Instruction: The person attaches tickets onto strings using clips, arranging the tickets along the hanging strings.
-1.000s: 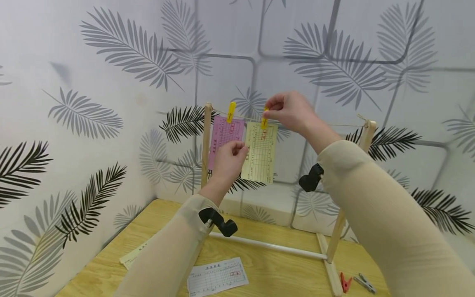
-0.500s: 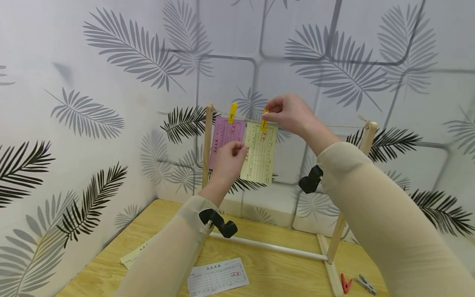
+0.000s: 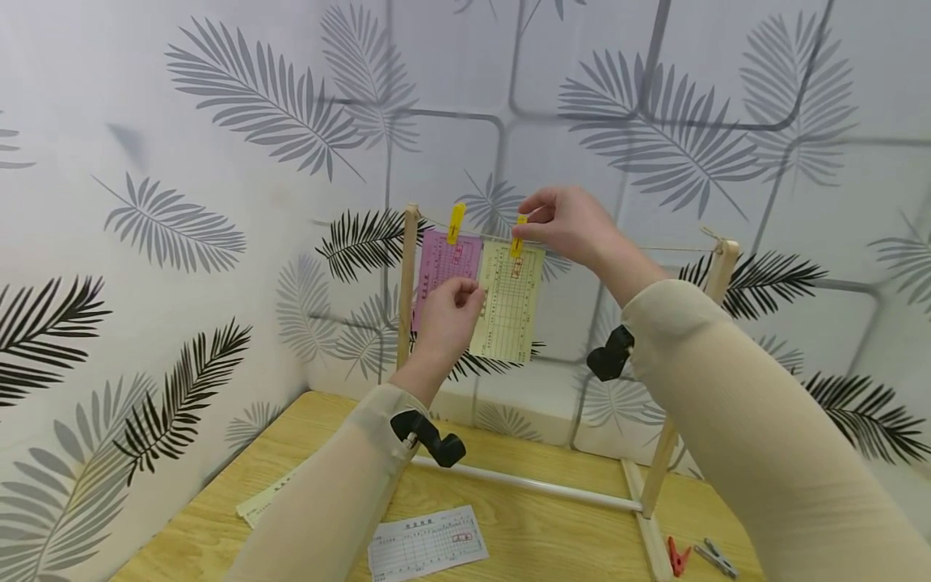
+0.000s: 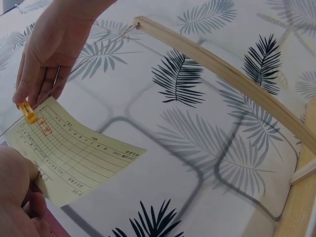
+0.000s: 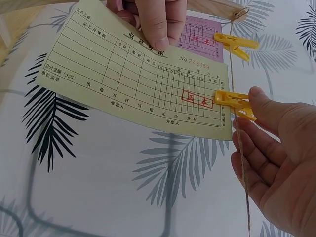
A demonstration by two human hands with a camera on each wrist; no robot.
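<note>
A pale yellow receipt [image 5: 123, 79] with a red stamp hangs at a string [image 5: 244, 177] strung across a wooden frame. A yellow clothespin [image 5: 232, 100] bites the receipt's top edge at the string. My right hand [image 3: 570, 222] pinches the handle end of that clothespin, thumb on the near side. My left hand [image 3: 451, 319] pinches the receipt's left edge, with the thumb on its printed face in the right wrist view. To the left hangs a pink receipt [image 3: 449, 255] under a second yellow clothespin [image 3: 456, 224], partly hidden by my left hand.
The frame's right post [image 3: 720, 275] and white bottom rod [image 3: 538, 485] stand on a wooden table [image 3: 553, 541]. Near the front lie a white receipt [image 3: 429, 546] and a yellow paper [image 3: 265, 499], partly behind my left sleeve. A red clothespin [image 3: 678, 555] and a grey clothespin [image 3: 716, 558] lie at right.
Both hands keep their places and holds. The yellow receipt's lower end has swung slightly left, and the whole head view has shifted a little.
</note>
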